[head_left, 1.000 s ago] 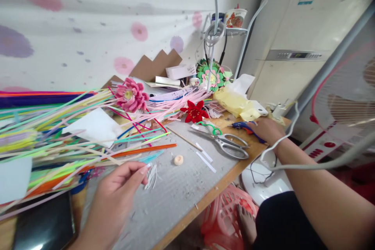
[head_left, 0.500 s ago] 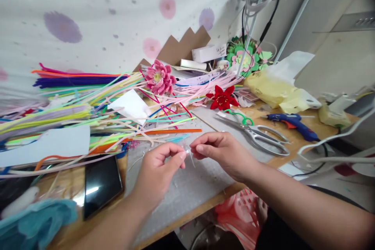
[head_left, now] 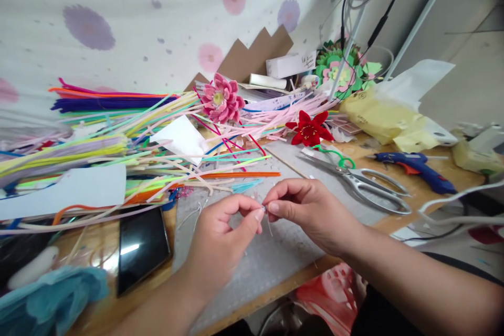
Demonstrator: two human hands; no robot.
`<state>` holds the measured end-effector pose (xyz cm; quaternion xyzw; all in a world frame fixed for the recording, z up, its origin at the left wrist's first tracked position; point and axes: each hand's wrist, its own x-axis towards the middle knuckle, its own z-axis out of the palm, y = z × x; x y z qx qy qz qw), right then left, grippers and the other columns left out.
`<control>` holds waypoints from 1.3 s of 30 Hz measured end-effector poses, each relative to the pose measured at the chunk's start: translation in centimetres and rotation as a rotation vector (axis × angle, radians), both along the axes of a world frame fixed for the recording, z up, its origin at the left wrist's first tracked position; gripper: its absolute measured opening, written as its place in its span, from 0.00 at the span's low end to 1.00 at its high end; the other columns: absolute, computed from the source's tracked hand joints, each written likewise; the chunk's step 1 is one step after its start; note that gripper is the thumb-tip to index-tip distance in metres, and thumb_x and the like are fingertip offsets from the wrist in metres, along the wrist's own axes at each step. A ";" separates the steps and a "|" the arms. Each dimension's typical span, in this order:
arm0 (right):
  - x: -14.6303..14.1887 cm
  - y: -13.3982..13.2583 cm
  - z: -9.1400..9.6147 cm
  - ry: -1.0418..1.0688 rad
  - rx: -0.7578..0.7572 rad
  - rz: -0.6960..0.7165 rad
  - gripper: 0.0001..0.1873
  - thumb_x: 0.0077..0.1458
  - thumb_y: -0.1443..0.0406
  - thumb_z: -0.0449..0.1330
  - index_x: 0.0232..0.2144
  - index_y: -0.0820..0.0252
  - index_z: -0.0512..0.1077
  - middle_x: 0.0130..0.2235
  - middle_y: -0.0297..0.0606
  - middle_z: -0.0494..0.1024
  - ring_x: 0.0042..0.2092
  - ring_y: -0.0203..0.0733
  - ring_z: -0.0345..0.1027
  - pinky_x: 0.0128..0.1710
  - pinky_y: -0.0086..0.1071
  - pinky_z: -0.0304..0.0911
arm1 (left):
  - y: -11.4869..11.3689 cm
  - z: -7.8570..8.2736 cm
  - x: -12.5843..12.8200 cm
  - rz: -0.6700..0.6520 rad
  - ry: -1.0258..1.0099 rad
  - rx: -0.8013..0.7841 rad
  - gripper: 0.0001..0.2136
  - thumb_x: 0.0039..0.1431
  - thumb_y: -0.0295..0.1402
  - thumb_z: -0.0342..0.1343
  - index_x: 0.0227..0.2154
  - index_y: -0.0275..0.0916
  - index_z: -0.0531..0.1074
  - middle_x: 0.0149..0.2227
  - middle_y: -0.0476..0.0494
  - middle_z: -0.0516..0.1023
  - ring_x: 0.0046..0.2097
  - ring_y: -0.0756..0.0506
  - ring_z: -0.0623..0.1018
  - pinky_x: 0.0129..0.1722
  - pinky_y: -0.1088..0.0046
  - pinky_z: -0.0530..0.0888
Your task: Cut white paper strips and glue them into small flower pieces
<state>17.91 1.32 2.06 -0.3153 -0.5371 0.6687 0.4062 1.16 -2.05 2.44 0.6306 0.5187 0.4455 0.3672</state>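
My left hand (head_left: 222,239) and my right hand (head_left: 309,210) meet fingertip to fingertip above a grey mat (head_left: 268,252). Both pinch a small bundle of thin white strips (head_left: 265,215), which is mostly hidden between the fingers. A few loose white strands (head_left: 195,210) lie on the mat just left of my left hand. Steel scissors (head_left: 366,186) lie on the table to the right of my right hand. A blue glue gun (head_left: 417,165) rests farther right.
A big pile of coloured pipe cleaners (head_left: 118,152) covers the left of the table. A pink paper flower (head_left: 221,98), a red paper flower (head_left: 311,128), a black phone (head_left: 142,249), yellow bags (head_left: 378,118), teal fluff (head_left: 51,302) and a white stand (head_left: 356,26) surround the mat.
A second ago my right hand was by the glue gun at the far right. It came back to the middle and now pinches the white strips together with my left hand. The view shifted down and left.
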 end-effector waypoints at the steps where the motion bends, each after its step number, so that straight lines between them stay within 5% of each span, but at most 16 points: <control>1: 0.0 -0.1 0.1 -0.006 -0.002 -0.006 0.08 0.47 0.64 0.67 0.26 0.64 0.74 0.24 0.31 0.73 0.28 0.31 0.65 0.32 0.28 0.60 | -0.1 0.0 0.0 0.003 0.013 0.009 0.07 0.55 0.31 0.56 0.22 0.42 0.73 0.21 0.54 0.74 0.27 0.50 0.72 0.28 0.75 0.66; 4: -0.2 -0.3 0.3 -0.021 -0.007 -0.011 0.13 0.46 0.59 0.68 0.26 0.63 0.72 0.25 0.31 0.73 0.29 0.33 0.65 0.32 0.30 0.60 | -0.2 0.1 0.0 -0.009 0.055 0.073 0.08 0.55 0.30 0.55 0.22 0.42 0.74 0.22 0.53 0.75 0.27 0.50 0.72 0.29 0.74 0.66; 9: -0.1 -0.7 0.8 -0.100 0.093 -0.025 0.14 0.48 0.58 0.65 0.26 0.62 0.69 0.26 0.31 0.71 0.30 0.33 0.64 0.32 0.30 0.59 | -0.3 0.3 0.1 -0.038 0.100 0.207 0.09 0.54 0.27 0.55 0.21 0.42 0.73 0.20 0.56 0.75 0.29 0.50 0.73 0.48 0.68 0.64; 16: 0.1 -0.4 0.4 -0.083 0.059 0.025 0.12 0.55 0.59 0.58 0.26 0.62 0.69 0.26 0.33 0.70 0.30 0.34 0.65 0.34 0.32 0.61 | -0.3 0.0 -0.2 -0.043 0.034 0.030 0.09 0.57 0.31 0.54 0.22 0.41 0.72 0.23 0.53 0.74 0.28 0.50 0.72 0.30 0.74 0.66; 20: 0.2 -0.4 0.2 0.026 -0.026 0.043 0.12 0.53 0.58 0.60 0.26 0.63 0.70 0.26 0.33 0.71 0.29 0.34 0.65 0.34 0.32 0.62 | 0.0 -0.4 -0.3 -0.058 -0.045 -0.031 0.09 0.58 0.32 0.54 0.22 0.41 0.71 0.22 0.53 0.73 0.28 0.50 0.72 0.31 0.74 0.66; 29: 0.2 0.2 0.6 -0.236 0.098 -0.035 0.07 0.51 0.63 0.59 0.29 0.63 0.72 0.26 0.32 0.72 0.28 0.32 0.65 0.30 0.28 0.60 | 0.5 -0.6 -0.6 -0.100 0.042 -0.058 0.11 0.58 0.36 0.54 0.21 0.41 0.71 0.23 0.51 0.71 0.29 0.48 0.70 0.31 0.72 0.64; 32: 4.6 1.8 0.8 -0.644 0.355 -0.097 0.12 0.57 0.62 0.54 0.38 0.62 0.73 0.35 0.39 0.78 0.36 0.38 0.70 0.37 0.30 0.64 | 0.9 -0.6 -0.7 -0.050 -0.020 -0.064 0.12 0.57 0.38 0.55 0.21 0.41 0.70 0.22 0.51 0.70 0.29 0.47 0.69 0.32 0.71 0.64; 34: 9.0 2.9 0.7 -1.242 0.599 -0.253 0.12 0.59 0.62 0.52 0.39 0.59 0.74 0.42 0.40 0.78 0.42 0.41 0.70 0.42 0.31 0.62 | 1.1 -0.6 -0.6 -0.031 -0.090 -0.097 0.14 0.57 0.40 0.55 0.19 0.41 0.69 0.22 0.51 0.69 0.30 0.47 0.69 0.33 0.71 0.63; 36: 13.3 3.6 0.2 -1.441 0.575 -0.338 0.13 0.57 0.66 0.53 0.41 0.65 0.74 0.45 0.51 0.76 0.45 0.49 0.69 0.44 0.38 0.60 | 1.2 -0.6 -0.5 -0.016 -0.160 -0.135 0.15 0.57 0.41 0.55 0.18 0.40 0.68 0.22 0.51 0.68 0.30 0.48 0.68 0.34 0.71 0.63; 39: 17.2 4.2 -1.1 -1.577 0.533 -0.316 0.17 0.51 0.66 0.57 0.44 0.67 0.73 0.40 0.52 0.78 0.42 0.52 0.72 0.40 0.36 0.62 | 1.3 -0.6 -0.4 0.035 -0.271 -0.176 0.12 0.56 0.40 0.57 0.20 0.40 0.70 0.22 0.52 0.69 0.30 0.48 0.67 0.34 0.72 0.63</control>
